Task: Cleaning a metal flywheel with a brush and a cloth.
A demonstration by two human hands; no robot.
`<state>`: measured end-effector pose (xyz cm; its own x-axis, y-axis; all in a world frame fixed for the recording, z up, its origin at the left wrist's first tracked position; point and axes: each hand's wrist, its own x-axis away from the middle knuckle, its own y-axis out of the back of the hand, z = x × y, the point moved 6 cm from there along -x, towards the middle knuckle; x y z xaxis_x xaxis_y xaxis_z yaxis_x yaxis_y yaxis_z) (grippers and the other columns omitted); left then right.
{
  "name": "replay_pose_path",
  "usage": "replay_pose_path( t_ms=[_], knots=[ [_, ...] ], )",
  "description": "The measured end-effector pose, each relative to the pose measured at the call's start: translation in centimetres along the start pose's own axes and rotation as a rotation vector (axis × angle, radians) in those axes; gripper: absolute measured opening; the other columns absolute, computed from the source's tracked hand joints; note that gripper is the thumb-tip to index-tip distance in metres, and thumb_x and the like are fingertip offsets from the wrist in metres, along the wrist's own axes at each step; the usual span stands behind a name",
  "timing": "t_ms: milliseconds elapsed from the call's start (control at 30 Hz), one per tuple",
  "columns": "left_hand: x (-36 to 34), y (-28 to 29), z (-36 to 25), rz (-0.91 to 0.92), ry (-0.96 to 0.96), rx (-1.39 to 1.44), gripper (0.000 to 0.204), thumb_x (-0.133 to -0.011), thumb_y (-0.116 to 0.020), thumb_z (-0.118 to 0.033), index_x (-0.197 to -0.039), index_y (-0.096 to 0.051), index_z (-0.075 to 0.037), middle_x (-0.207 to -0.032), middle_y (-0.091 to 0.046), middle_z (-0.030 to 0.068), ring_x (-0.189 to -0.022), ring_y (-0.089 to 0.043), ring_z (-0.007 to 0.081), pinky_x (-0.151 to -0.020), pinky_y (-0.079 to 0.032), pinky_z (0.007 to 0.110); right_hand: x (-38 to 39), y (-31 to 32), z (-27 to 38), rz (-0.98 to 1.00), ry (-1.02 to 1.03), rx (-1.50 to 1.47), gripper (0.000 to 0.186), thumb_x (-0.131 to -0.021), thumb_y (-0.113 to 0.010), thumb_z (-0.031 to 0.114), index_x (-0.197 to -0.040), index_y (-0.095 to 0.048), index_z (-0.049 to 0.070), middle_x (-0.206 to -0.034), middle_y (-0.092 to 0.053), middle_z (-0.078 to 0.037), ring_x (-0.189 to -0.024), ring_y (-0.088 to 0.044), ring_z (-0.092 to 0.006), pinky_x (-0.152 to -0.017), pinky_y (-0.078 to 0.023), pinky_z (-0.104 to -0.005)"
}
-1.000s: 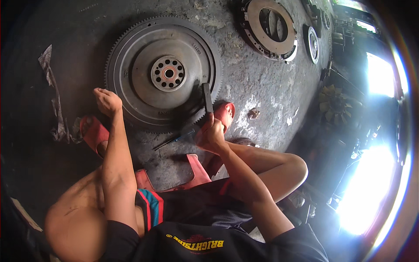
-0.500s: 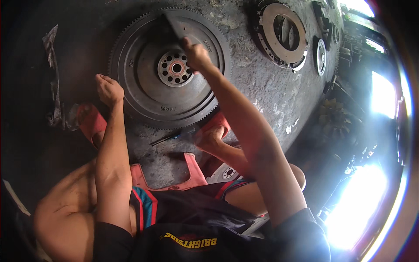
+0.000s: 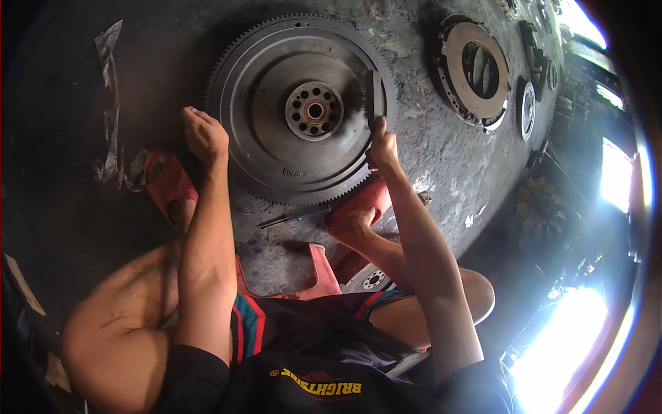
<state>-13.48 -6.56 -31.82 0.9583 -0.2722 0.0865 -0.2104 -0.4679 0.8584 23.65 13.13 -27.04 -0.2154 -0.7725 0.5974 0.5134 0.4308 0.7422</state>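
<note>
A large dark grey flywheel (image 3: 269, 110) with a toothed rim and a bolt-holed hub (image 3: 314, 110) lies flat on the floor. My right hand (image 3: 381, 146) grips a long dark brush-like tool (image 3: 374, 93) over the flywheel's right side. At the left rim, beside the teeth, is my left hand (image 3: 205, 134), fingers curled together; whether they hold anything is hidden. A slim blue-and-dark tool (image 3: 289, 219) lies just below the flywheel, between my feet.
Ring-shaped clutch plate (image 3: 465, 58), smaller disc (image 3: 527, 110) and fan (image 3: 541, 207) at right. Crumpled strip (image 3: 109, 96) at left. My feet in red slippers (image 3: 169, 181) flank the flywheel's lower edge. A pink plastic piece (image 3: 324, 272) and light disc (image 3: 372, 279) lie near my legs.
My right hand and its tool swept up across the flywheel, then back down to its right side. My left hand stayed by the left rim. The whole view shifted slightly.
</note>
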Motion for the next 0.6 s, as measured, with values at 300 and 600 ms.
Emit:
replay_pose_path(
  t_ms=[300, 600],
  knots=[
    [0.0, 0.7, -0.8, 0.008, -0.035, 0.025, 0.019, -0.099, -0.040, -0.018, -0.107, -0.050, -0.005, -0.106, -0.064, 0.0176, -0.098, -0.063, 0.0394, -0.078, -0.051, 0.050, 4.4, -6.9, 13.8, 0.197, 0.386, 0.131, 0.079, -0.097, -0.036, 0.061, -0.101, -0.063, -0.013, -0.084, -0.067, -0.031, -0.066, -0.070, -0.0377, -0.050, -0.057, -0.0439],
    [-0.2, 0.2, -1.4, 0.059, 0.003, 0.039, 0.018, -0.099, -0.039, -0.018, -0.107, -0.049, -0.006, -0.103, -0.063, 0.0193, -0.095, -0.063, 0.0412, -0.077, -0.050, 0.052, 0.5, -6.7, 12.3, -0.082, 0.886, 0.693, 0.043, -0.103, -0.036, 0.041, -0.136, -0.053, 0.018, -0.087, -0.068, -0.023, -0.082, -0.069, -0.0396, -0.069, -0.055, -0.0494]
  ],
)
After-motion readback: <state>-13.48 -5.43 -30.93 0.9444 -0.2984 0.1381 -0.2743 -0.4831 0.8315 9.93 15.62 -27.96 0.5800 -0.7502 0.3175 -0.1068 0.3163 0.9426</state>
